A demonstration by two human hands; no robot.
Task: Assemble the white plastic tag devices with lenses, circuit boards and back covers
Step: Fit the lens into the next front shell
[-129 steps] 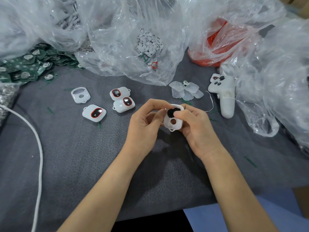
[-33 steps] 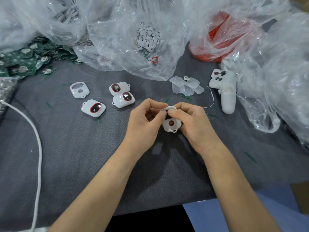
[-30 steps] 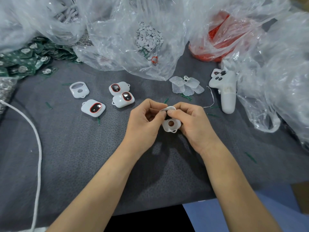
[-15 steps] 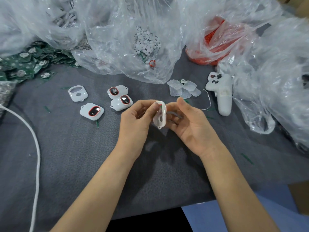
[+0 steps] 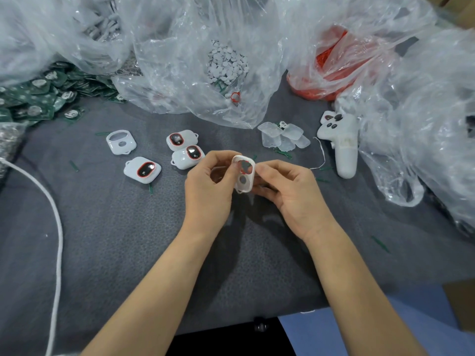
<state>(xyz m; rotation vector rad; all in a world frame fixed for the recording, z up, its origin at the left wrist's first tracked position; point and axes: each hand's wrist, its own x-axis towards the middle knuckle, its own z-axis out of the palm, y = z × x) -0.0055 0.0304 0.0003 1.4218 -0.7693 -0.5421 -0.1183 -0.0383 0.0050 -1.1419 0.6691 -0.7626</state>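
Note:
My left hand (image 5: 209,187) and my right hand (image 5: 289,192) together hold a white tag shell (image 5: 244,174) above the grey mat, its front turned toward me. A red-rimmed dark lens sits in its upper opening and a round hole shows below it. Three tags with lenses fitted (image 5: 142,170) (image 5: 189,155) (image 5: 178,140) lie to the left, beside one empty shell (image 5: 120,142). Translucent back covers (image 5: 282,136) are piled to the upper right. Green circuit boards (image 5: 38,98) are heaped at far left.
Clear plastic bags line the back: one holds small white discs (image 5: 227,62), another red parts (image 5: 334,70). A white controller (image 5: 343,142) lies at right by a crumpled bag (image 5: 411,124). A white cable (image 5: 57,227) curves along the left. The mat's front edge (image 5: 231,327) is close.
The shell has turned from edge-on to facing me, with the red-rimmed lens now visible in its upper opening. My right fingers have closed back onto the shell.

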